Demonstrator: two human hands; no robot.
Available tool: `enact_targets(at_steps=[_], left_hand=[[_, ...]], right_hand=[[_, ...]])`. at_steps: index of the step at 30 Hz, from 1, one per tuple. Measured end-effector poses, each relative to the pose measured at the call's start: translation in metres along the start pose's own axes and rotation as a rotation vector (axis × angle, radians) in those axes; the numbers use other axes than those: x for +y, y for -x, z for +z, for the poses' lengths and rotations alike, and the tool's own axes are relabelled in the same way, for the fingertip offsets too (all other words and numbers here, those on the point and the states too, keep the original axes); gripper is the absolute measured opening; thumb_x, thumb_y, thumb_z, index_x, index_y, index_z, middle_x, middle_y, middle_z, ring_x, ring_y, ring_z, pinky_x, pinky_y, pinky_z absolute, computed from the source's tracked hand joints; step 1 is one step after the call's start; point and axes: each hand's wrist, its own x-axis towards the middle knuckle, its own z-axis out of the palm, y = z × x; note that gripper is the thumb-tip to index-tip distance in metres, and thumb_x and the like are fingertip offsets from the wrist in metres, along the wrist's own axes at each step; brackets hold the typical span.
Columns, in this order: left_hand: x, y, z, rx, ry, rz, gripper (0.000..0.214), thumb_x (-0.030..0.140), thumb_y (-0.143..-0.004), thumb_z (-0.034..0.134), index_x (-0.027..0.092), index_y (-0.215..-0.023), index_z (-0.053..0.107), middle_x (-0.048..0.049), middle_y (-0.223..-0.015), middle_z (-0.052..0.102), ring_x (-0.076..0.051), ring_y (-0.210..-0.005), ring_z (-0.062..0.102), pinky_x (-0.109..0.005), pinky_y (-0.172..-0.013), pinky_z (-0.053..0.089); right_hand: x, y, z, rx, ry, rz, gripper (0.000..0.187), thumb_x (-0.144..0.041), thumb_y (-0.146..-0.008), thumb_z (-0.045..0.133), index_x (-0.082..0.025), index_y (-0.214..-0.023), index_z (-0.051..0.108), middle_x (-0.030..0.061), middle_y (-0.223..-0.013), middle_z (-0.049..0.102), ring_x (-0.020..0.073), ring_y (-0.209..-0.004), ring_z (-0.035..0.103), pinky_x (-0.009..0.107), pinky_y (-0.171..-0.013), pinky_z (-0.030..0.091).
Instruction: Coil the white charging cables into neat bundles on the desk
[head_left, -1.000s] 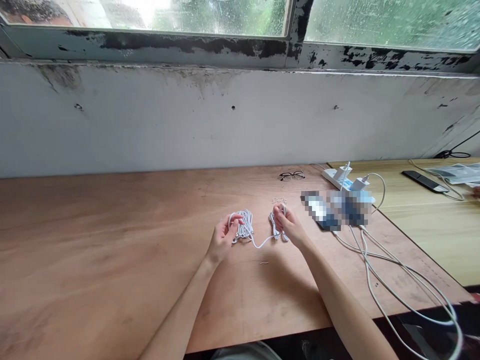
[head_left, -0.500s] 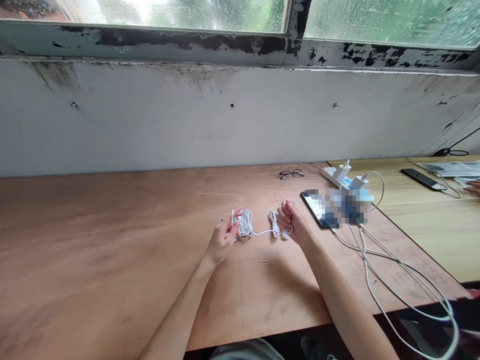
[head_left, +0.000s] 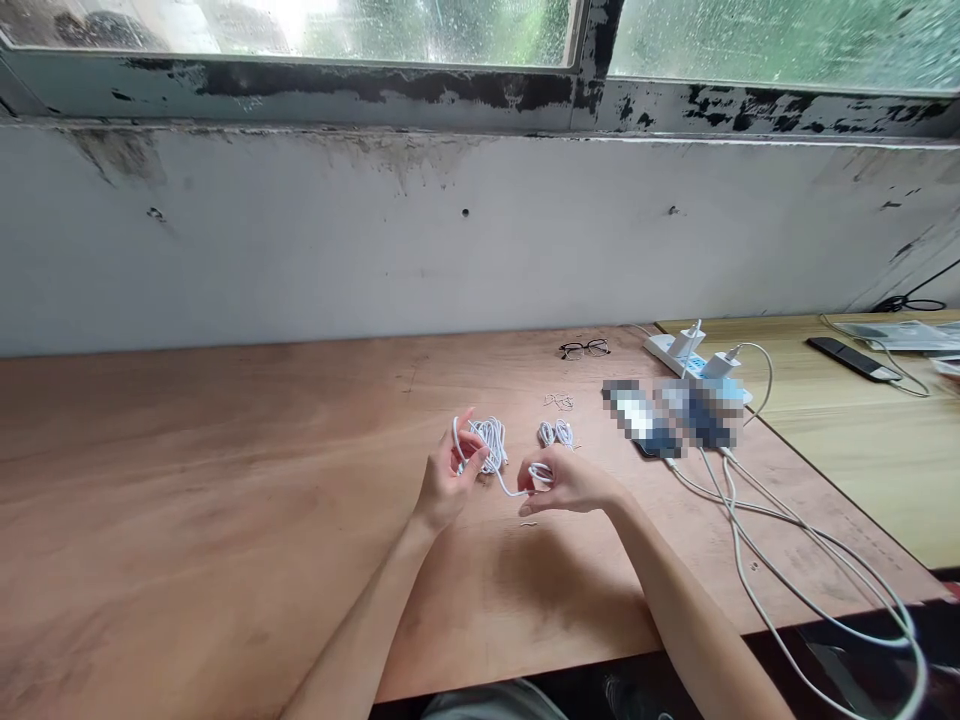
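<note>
Head view: a person works white cable coils with both bare hands on a plywood table [head_left: 225,500].
Left hand [head_left: 448,480] curled, fingers wrapped round the larger white cable coil [head_left: 490,445]; right hand [head_left: 570,486] pinching a small cable loop [head_left: 540,473] between thumb and fingertips, just in front of the smaller coil [head_left: 556,434]. Both coils lie left of the power strip [head_left: 664,353]. Cable looks light, soft, floppy, prone to tangling; easiest hold is the loose stretch [head_left: 510,490] between coils. Around the strip: two white chargers [head_left: 686,345], a pixelated phone [head_left: 637,420] in front, glasses [head_left: 583,349] behind-left, small wire scraps [head_left: 559,401] further left, charger cables [head_left: 735,530] trailing forward.
</note>
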Motion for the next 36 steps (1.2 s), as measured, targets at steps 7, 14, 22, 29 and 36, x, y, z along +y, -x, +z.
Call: enact_targets(at_steps=[7,14,22,29,36], left_hand=[[0.004,0.000,-0.001,-0.033,-0.013,0.009,0.037,0.030,-0.077,0.062,0.020,-0.112,0.057,-0.0054,-0.093,0.063,-0.016,-0.079,0.061,-0.029,-0.073,0.050],[0.001,0.002,0.004,-0.108,-0.272,0.026,0.028,0.027,-0.079,0.058,0.020,-0.105,0.063,-0.0058,-0.091,0.069,-0.017,-0.074,0.062,-0.027,-0.069,0.048],[-0.002,0.006,0.017,-0.216,-0.358,0.043,0.023,0.027,-0.080,0.054,0.016,-0.097,0.067,-0.0050,-0.077,0.066,-0.014,-0.063,0.057,-0.025,-0.060,0.045],[-0.011,0.004,0.018,-0.308,-0.413,0.110,0.013,0.016,-0.079,0.052,0.019,-0.082,0.064,-0.0046,-0.094,0.066,-0.016,-0.080,0.060,-0.025,-0.064,0.046],[-0.021,0.006,0.018,-0.399,-0.533,0.141,0.042,0.017,-0.079,0.052,0.024,-0.121,0.052,-0.0045,-0.105,0.057,-0.010,-0.065,0.054,-0.026,-0.068,0.046]], right_hand=[[0.001,-0.004,0.001,0.297,-0.227,0.068,0.030,-0.041,-0.076,0.062,-0.021,-0.098,0.058,-0.0076,-0.053,0.033,0.0079,-0.046,0.030,0.020,-0.040,0.026],[0.017,-0.008,0.007,0.530,-0.410,0.014,0.030,-0.049,-0.075,0.061,-0.019,-0.083,0.062,-0.0061,-0.050,0.034,0.0085,-0.045,0.031,0.022,-0.041,0.027],[0.013,-0.019,0.015,0.689,-0.675,-0.127,0.034,-0.054,-0.079,0.055,-0.021,-0.071,0.047,-0.0009,-0.067,0.050,0.0120,-0.061,0.049,0.026,-0.058,0.043],[-0.002,-0.017,0.017,0.596,-1.054,-0.199,0.025,-0.039,-0.080,0.061,-0.023,-0.073,0.044,-0.0102,-0.047,0.026,0.0057,-0.038,0.018,0.016,-0.035,0.021],[-0.002,-0.006,0.002,0.445,-1.326,-0.177,0.042,-0.046,-0.083,0.056,-0.020,-0.061,0.031,-0.0098,-0.050,0.027,0.0035,-0.035,0.005,0.015,-0.029,0.008]])
